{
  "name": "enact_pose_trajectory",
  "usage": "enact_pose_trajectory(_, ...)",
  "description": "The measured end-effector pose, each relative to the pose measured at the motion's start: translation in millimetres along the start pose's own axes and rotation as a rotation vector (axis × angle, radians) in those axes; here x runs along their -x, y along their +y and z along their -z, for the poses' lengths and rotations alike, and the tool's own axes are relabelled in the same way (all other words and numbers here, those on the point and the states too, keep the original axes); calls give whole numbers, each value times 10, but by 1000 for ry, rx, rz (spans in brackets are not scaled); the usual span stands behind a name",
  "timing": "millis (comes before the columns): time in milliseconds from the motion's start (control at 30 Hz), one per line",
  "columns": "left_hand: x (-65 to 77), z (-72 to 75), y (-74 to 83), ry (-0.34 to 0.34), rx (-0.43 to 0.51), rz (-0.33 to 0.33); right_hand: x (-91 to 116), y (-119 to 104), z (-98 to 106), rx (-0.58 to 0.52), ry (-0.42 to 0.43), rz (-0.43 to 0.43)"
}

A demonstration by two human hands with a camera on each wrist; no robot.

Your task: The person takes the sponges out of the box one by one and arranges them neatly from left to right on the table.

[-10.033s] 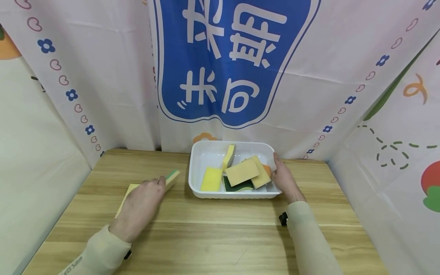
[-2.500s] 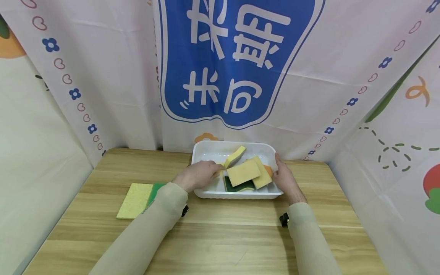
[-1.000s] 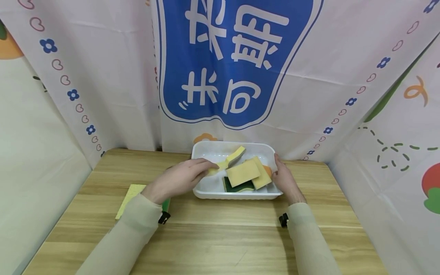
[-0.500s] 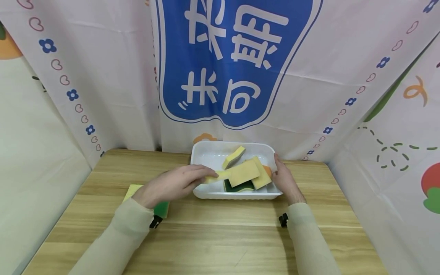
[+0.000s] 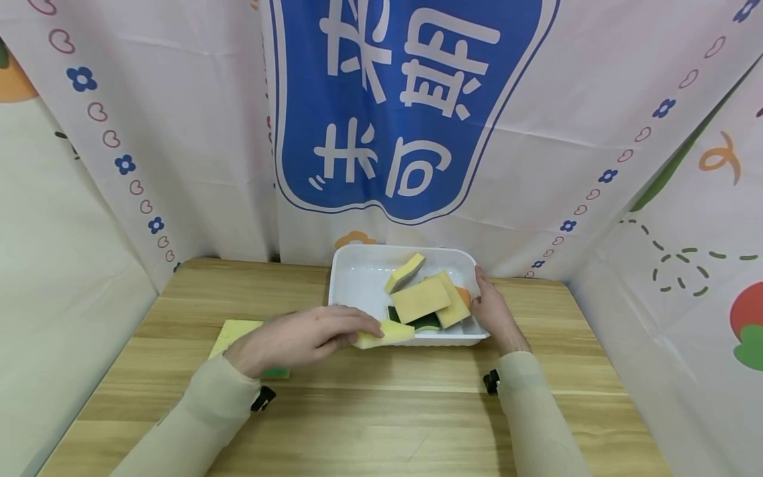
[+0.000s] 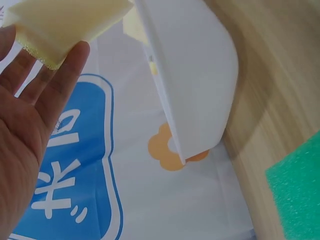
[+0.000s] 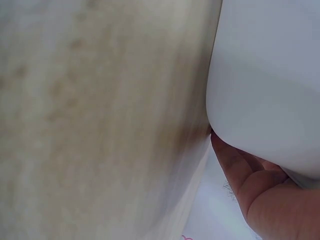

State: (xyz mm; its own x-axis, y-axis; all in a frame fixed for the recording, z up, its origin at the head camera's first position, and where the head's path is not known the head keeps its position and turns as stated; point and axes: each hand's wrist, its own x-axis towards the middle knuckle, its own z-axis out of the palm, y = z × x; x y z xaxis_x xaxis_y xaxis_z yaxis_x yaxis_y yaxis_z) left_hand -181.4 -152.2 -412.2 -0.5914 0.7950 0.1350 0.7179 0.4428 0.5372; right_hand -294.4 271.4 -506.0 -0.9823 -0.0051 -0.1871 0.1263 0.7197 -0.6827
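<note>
My left hand (image 5: pixel 312 334) pinches a yellow sponge (image 5: pixel 390 333) between thumb and fingers, over the front left rim of a white plastic tray (image 5: pixel 359 281). In the left wrist view, the sponge (image 6: pixel 70 25) shows a pale flat face and a porous edge. At the tray's right end my right hand (image 5: pixel 493 311) grips the wall, its fingers partly tucked beneath the rim in the right wrist view. Inside the tray, a yellow sponge (image 5: pixel 405 271) leans on edge beside two beige sponges (image 5: pixel 422 301), a dark green one (image 5: pixel 428 324) and an orange piece (image 5: pixel 463 295).
On the wooden table (image 5: pixel 387 417), left of the tray, lie a yellow sponge (image 5: pixel 231 333) and a green one (image 5: pixel 277 373), partly hidden by my left forearm. A printed curtain (image 5: pixel 524 199) hangs right behind the tray.
My left hand put down a green-edged sponge on the table, then reached into the tray. It has since drawn the yellow sponge toward the front rim. The right hand keeps its place.
</note>
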Motion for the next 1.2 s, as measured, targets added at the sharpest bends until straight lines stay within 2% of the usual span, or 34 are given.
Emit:
enact_pose_trajectory(267, 64, -125, 43, -3, -110, -86, -4, 13, -1, -15, -4, -1)
enact_pose_trajectory(400, 91, -172, 74, -2, -121, -116, 4, 7, 16, -17, -12, -3)
enact_pose_trajectory(600, 128, -261, 89, -49, -136, -103, -1, 12, 8, -23, -13, -2)
enact_pose_trajectory(800, 131, -346, 41, -85, -162, -89, -5, 5, 7, -18, -9, -4)
enact_pose_trajectory(1067, 146, -409, -9, -162, -150, -36, 2, 1, 15, -17, -15, -5)
enact_pose_trajectory(1200, 154, -440, -49, -174, -159, -39, -1, 6, 13, -15, -15, 2)
